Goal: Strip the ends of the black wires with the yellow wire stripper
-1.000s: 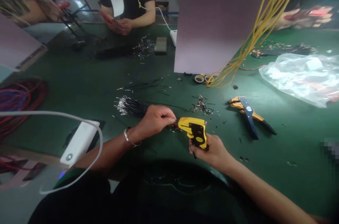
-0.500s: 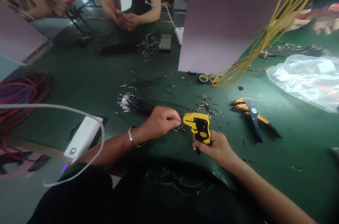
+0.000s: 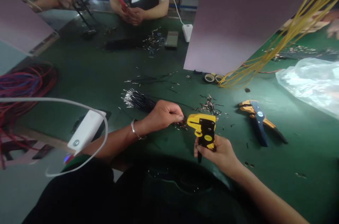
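Yellow wire stripper [image 3: 203, 128]: held in the right hand, just beside the left fingertips, with its dark lower handle pointing down. It is judged light and stiff, and is best taken by the handle.

Right hand [image 3: 215, 153]: closed around the handle in a firm grip.

Left hand [image 3: 165, 115]: closed in a pinch at the stripper's yellow end. Thin black wires [image 3: 180, 123] are seen at the fingertips, though how many are pinched cannot be told.

Wire bundle [image 3: 137, 99]: black wires with bare silver ends are laid on the mat behind the left hand. They are judged soft and springy, and slippery at the ends, so they are best gathered by the black part.

Green mat [image 3: 79, 75]: the bench is covered by it, and open room is left to the left of the bundle. Metal clippings [image 3: 209, 105] are scattered just beyond the stripper.

Nearby: a blue-handled stripper [image 3: 258, 119] is lying to the right. A white power bank [image 3: 86, 129] is lying left of the left forearm. Yellow wires [image 3: 275, 54] are hanging from a mauve board [image 3: 246, 19].

Across the bench: a co-worker's hands [image 3: 132, 15] are seen together.
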Demonstrator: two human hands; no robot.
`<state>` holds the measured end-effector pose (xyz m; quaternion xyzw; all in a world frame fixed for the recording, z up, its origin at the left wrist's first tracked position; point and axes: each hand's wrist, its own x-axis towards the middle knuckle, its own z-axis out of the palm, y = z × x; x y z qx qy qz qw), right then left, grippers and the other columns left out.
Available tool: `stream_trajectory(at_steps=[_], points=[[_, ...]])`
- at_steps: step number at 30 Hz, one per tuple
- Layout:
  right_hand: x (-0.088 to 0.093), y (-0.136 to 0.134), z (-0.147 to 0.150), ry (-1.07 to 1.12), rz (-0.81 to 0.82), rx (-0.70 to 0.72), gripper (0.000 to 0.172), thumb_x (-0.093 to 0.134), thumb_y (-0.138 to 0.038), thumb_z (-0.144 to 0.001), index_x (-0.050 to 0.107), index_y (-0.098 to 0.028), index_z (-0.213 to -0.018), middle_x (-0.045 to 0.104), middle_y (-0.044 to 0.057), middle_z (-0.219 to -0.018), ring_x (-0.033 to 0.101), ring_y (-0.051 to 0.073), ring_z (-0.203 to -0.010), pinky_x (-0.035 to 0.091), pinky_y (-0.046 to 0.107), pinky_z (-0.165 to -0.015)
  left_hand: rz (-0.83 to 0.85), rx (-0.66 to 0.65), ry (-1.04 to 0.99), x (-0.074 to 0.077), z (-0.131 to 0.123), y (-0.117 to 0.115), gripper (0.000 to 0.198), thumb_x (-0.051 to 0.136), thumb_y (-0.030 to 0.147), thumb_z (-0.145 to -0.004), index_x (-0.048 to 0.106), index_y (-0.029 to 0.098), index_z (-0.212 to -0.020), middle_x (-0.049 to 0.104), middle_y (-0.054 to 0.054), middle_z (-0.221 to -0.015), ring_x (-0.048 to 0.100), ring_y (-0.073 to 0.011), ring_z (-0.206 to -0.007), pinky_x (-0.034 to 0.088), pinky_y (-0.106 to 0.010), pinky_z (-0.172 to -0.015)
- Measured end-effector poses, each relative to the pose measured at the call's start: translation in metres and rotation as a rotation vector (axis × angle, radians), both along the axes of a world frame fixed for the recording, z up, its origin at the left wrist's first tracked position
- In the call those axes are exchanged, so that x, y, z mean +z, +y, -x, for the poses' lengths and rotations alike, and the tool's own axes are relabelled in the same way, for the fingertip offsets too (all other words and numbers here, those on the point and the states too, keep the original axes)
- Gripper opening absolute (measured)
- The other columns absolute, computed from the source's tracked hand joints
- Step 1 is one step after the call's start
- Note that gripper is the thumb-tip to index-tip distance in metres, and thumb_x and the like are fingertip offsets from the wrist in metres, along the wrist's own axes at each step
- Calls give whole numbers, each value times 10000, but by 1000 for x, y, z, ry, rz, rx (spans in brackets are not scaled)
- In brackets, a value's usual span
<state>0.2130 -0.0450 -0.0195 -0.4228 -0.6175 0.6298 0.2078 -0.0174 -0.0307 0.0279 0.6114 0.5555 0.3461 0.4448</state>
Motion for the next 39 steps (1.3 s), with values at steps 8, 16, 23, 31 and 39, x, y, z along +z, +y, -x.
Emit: stream_trajectory(at_steps=[8,16,23,31,39], points=[[-12,0,3,-56,-71,-52,62,618,-219,-702,593,-193,-752,672,6,-579,641,170,-530,532,273,-539,23,-5,-9,-8,-1,3,95,637,152,-719,690,125,-644,673,-15,-610,581,-91,-572,418,-187,-536],[-18,1,5,-34,-37,-99,86,627,-225,-698,579,-199,-765,656,-2,-574,639,178,-521,539,288,-527,36,-3,1,-16,-2,8,90,631,143,-719,698,120,-664,684,-25,-612,592,-98,-569,441,-192,-543],[-20,1,6,-15,-24,-118,99,621,-188,-691,580,-193,-781,651,-10,-578,627,166,-515,535,283,-530,20,11,-15,-23,-3,13,100,630,155,-725,686,111,-657,672,-27,-597,585,-98,-552,442,-190,-532],[-20,2,7,-29,-35,-138,111,622,-198,-676,574,-200,-776,649,-14,-580,629,168,-514,544,294,-537,19,19,-49,-29,-3,14,105,629,170,-738,685,115,-668,677,-33,-606,587,-98,-552,465,-198,-540],[-18,4,10,15,9,-147,125,610,-192,-653,548,-203,-761,645,-26,-564,619,157,-490,527,292,-534,18,16,-83,-38,-2,17,100,633,182,-742,681,111,-691,670,-37,-604,592,-99,-537,459,-197,-522]])
